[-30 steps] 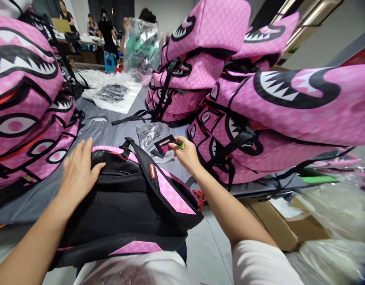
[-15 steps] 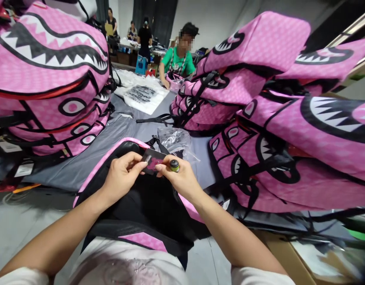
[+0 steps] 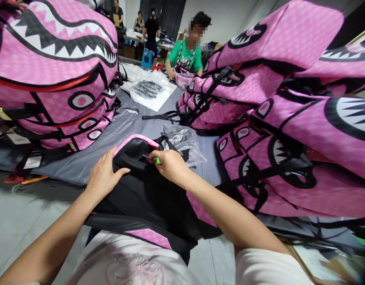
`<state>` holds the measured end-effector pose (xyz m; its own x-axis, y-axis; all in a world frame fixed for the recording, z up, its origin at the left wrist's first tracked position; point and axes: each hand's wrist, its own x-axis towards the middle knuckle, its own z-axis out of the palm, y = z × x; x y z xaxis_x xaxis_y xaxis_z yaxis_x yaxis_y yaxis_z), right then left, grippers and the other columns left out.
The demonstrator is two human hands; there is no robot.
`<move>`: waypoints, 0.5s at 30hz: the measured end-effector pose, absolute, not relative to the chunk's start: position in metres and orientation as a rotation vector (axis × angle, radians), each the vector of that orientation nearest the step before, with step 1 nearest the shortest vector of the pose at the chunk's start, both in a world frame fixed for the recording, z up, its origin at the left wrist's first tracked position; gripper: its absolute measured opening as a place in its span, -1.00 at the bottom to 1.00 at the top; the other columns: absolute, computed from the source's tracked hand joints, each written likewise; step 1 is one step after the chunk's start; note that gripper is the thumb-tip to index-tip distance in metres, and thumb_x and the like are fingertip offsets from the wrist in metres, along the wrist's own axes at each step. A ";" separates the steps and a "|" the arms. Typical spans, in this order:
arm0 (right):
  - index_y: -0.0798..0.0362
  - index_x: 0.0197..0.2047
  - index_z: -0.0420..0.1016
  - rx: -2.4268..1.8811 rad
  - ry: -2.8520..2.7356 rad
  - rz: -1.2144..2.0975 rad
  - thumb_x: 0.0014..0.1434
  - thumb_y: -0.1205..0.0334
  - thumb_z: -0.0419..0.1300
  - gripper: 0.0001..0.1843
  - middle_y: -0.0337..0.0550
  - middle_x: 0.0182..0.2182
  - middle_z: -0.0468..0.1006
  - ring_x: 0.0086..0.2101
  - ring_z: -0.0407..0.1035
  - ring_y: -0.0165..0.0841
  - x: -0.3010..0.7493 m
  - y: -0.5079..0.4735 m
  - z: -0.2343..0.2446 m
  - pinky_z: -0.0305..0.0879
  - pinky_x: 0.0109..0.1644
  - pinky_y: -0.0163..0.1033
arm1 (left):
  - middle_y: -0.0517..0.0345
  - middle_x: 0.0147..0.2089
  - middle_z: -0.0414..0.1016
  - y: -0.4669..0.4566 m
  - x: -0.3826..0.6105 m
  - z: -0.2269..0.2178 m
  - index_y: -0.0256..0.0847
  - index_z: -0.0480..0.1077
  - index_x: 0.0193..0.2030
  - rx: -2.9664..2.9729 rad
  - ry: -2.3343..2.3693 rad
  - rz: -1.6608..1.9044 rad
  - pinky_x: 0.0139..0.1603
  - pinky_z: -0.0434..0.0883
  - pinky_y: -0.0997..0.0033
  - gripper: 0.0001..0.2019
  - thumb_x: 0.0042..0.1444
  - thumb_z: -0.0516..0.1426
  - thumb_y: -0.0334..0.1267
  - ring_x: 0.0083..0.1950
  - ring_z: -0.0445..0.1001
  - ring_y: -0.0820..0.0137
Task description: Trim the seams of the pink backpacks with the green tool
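Black-lined pink backpack point(image 3: 161, 198) lies open before me at the table point(image 3: 87, 162) edge. My left hand point(image 3: 103, 174) rests open-fingered on its rim point(image 3: 131, 137); my right hand point(image 3: 172, 166) pinches what looks like a dark card point(image 3: 146, 158) at the inner pocket point(image 3: 127, 161), a green-and-black cylinder point(image 3: 156, 160) also in its grip. Pocketing the card seems the step; next calls for releasing only that.

left hand point(image 3: 104, 174) — on open backpack point(image 3: 164, 202) | right hand point(image 3: 172, 166) — holding small green tool point(image 3: 155, 160) | pink backpacks point(image 3: 297, 158) both sides
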<state>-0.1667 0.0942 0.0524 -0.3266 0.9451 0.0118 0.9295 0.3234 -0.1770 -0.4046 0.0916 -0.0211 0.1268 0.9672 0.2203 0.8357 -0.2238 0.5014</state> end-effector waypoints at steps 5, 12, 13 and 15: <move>0.02 -0.05 0.60 -1.735 -2.788 0.122 0.23 0.41 0.09 -0.68 -0.02 -0.26 0.69 -0.20 0.58 -0.17 -0.182 0.100 0.045 0.22 -0.27 -0.24 | -0.03 0.25 0.50 0.090 -0.400 -0.025 -0.15 0.21 0.37 2.186 1.829 0.806 0.13 0.47 0.14 -0.31 0.16 0.29 -0.03 0.23 0.50 0.03; 0.04 -0.01 0.57 -1.716 -2.845 0.062 0.25 0.47 0.04 -0.63 -0.01 -0.10 0.61 -0.17 0.56 -0.21 -0.186 0.102 0.042 0.30 -0.25 -0.24 | -0.05 0.23 0.51 0.091 -0.401 -0.031 -0.17 0.19 0.38 2.250 1.806 0.834 0.09 0.44 0.21 -0.32 0.20 0.25 0.03 0.20 0.52 0.04; 0.04 -0.01 0.58 -1.698 -2.861 0.077 0.25 0.46 0.05 -0.63 -0.02 -0.12 0.61 -0.16 0.56 -0.20 -0.186 0.103 0.041 0.31 -0.24 -0.23 | -0.06 0.23 0.51 0.091 -0.401 -0.031 -0.18 0.19 0.38 2.256 1.811 0.835 0.08 0.44 0.22 -0.31 0.20 0.24 0.04 0.19 0.52 0.03; 0.04 -0.01 0.58 -1.654 -2.893 0.102 0.26 0.44 0.07 -0.66 -0.01 -0.13 0.63 -0.15 0.57 -0.19 -0.185 0.106 0.041 0.32 -0.22 -0.23 | -0.07 0.22 0.52 0.090 -0.400 -0.030 -0.17 0.19 0.38 2.256 1.827 0.836 0.07 0.44 0.22 -0.31 0.20 0.24 0.05 0.19 0.52 0.03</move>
<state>-0.1845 0.1061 0.0415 -0.4940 0.8472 -0.1956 0.8589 0.5105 0.0419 -0.4003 0.0898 -0.0301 0.1187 0.9333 0.3390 0.8668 -0.2640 0.4231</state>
